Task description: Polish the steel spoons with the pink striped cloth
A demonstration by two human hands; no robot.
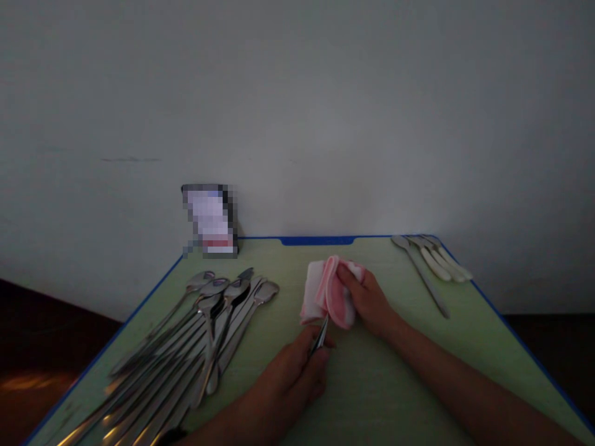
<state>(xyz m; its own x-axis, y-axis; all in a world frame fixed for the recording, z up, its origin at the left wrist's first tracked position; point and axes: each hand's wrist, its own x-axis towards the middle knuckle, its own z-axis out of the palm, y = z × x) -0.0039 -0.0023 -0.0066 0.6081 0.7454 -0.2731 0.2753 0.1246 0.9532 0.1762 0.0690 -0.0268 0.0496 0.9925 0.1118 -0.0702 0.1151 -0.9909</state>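
My right hand (pixel 367 300) is closed on a pink and white cloth (pixel 339 303), which is folded over with the thumb pressing on top. In my left hand (pixel 297 368), fingers wrap around the shiny handle of a piece of metal cutlery (pixel 320 337). Its far end goes into the fold of the cloth, so I cannot see which kind it is. Both hands are over the middle of the table. To their left lies a spread pile of metal cutlery, including a spoon (pixel 267 291) nearest to the hands.
At the table's far right lie a metal spoon (pixel 425 279) and several white-handled pieces of cutlery (pixel 434 263). A phone-like device (pixel 209 217), pixelated, leans by the wall (pixel 325 124) at the back left. The light green table (pixel 372 384) has a blue edge.
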